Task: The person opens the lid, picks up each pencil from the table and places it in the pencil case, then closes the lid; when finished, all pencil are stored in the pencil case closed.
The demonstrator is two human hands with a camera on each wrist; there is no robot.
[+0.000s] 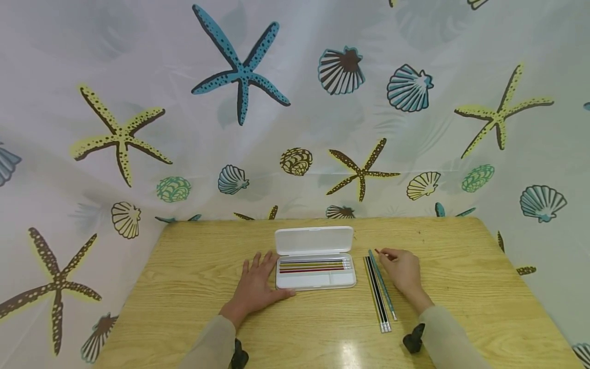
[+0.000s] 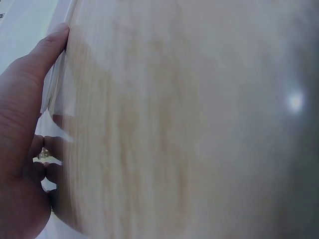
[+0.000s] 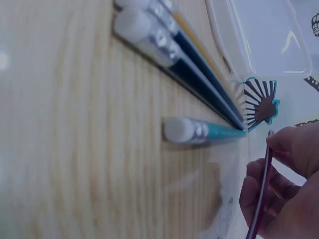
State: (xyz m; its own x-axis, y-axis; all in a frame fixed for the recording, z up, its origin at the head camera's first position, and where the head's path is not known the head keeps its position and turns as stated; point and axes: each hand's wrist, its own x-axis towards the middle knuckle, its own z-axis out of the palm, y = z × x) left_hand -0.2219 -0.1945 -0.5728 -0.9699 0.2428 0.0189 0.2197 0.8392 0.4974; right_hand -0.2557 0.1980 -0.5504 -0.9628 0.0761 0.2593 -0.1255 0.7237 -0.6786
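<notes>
A white pencil case (image 1: pixel 301 280) lies with its lid (image 1: pixel 314 239) raised at the back; several coloured pencils (image 1: pixel 311 265) fill its rear compartment. My left hand (image 1: pixel 252 288) rests at the case's left front corner, fingers spread along the left side. In the left wrist view, the thumb (image 2: pixel 52 45) touches the front edge. Between thumb and fingers, my right hand (image 1: pixel 404 267) pinches a dark red pencil (image 3: pixel 263 191). Just left of that hand, a blue pencil (image 1: pixel 383 281) lies beside black pencils (image 1: pixel 376 292) and a yellow one, their white erasers toward me.
The wooden table (image 1: pixel 198 256) ends at a hanging cloth (image 1: pixel 276 138) printed with starfish and shells, which also closes off both sides. Inside the case, a short front compartment sits at the right of a longer one.
</notes>
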